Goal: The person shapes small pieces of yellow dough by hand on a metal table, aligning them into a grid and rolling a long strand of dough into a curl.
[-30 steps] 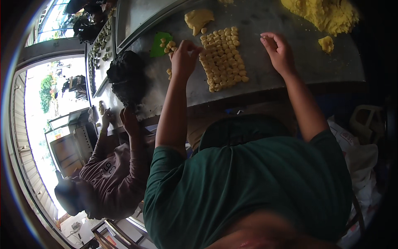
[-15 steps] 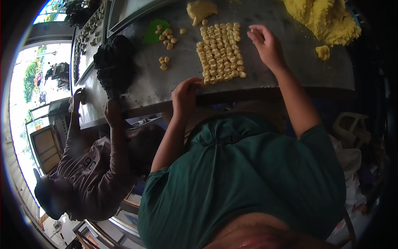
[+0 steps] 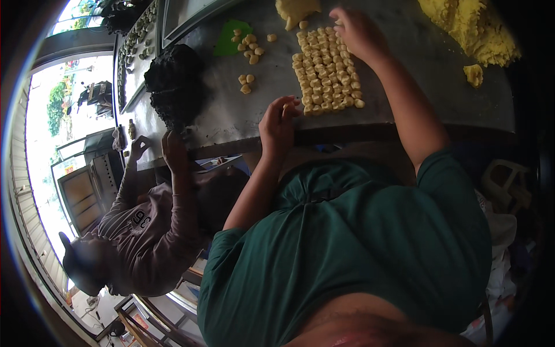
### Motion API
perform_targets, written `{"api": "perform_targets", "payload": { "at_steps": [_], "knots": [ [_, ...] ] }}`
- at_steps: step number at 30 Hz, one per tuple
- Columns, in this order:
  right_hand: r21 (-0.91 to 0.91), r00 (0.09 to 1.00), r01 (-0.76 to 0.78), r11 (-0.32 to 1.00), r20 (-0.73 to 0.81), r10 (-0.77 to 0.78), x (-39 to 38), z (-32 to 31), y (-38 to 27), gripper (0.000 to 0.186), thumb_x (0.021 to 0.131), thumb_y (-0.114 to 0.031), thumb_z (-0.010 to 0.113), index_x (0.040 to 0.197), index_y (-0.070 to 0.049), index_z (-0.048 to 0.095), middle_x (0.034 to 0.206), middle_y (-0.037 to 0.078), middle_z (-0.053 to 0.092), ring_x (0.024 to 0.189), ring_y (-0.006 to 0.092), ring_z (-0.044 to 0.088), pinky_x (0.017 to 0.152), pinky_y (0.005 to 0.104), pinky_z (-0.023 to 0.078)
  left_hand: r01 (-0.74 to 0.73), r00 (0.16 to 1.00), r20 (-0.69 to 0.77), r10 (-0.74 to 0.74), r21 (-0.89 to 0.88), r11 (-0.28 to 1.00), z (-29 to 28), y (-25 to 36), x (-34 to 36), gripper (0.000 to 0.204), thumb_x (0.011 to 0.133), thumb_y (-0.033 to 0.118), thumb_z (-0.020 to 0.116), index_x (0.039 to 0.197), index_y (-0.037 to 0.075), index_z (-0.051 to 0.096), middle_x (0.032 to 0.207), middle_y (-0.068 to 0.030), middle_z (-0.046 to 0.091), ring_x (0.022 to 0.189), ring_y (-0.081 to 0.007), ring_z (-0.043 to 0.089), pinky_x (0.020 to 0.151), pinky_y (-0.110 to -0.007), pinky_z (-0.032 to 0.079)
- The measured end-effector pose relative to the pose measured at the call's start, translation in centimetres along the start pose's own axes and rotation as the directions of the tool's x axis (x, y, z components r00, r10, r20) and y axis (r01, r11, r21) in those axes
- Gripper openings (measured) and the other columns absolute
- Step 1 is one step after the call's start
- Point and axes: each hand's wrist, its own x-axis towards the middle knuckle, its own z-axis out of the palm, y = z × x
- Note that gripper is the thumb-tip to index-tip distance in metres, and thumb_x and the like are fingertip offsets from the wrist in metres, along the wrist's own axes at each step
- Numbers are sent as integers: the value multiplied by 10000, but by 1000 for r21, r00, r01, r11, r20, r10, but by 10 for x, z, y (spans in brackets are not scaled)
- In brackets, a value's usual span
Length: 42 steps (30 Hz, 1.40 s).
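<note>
Rows of small pale-yellow dough balls (image 3: 326, 72) form a tight block on the metal table (image 3: 428, 95). At the block's near left corner is my left hand (image 3: 278, 124), its fingers bent and apart, with nothing visible in them. My right hand (image 3: 364, 37) reaches over the far right corner of the block. Between its thumb and fingers shows a small pale piece that looks like a dough ball (image 3: 339, 22). Just left of that hand, at the far edge of the view, lies a larger lump of pale dough (image 3: 296, 11).
Loose dough balls (image 3: 253, 52) lie left of the block, some on a green leaf-like sheet (image 3: 228, 39). Further left rises a dark mass (image 3: 173, 81). A yellow crumbly mound (image 3: 477, 29) stands at far right. Another person (image 3: 144, 243) works on my left.
My right hand has moved from beside the block to over its far right corner. My left hand's fingers have lifted and spread slightly. The whole view has shifted; the co-worker's far hand has moved.
</note>
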Motion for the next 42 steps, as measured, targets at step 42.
{"api": "perform_targets", "payload": {
  "at_steps": [42],
  "knots": [
    [167, 922, -109, 980, 387, 36, 2, -31, 36, 113, 952, -157, 701, 1013, -64, 724, 1014, 111, 723, 953, 288, 702, 849, 390, 549, -187, 972, 234, 29, 686, 703, 7, 27, 127, 295, 940, 425, 715, 1123, 195, 746, 1154, -16, 749, 1097, -261, 665, 1061, -453, 370]
  ]
}}
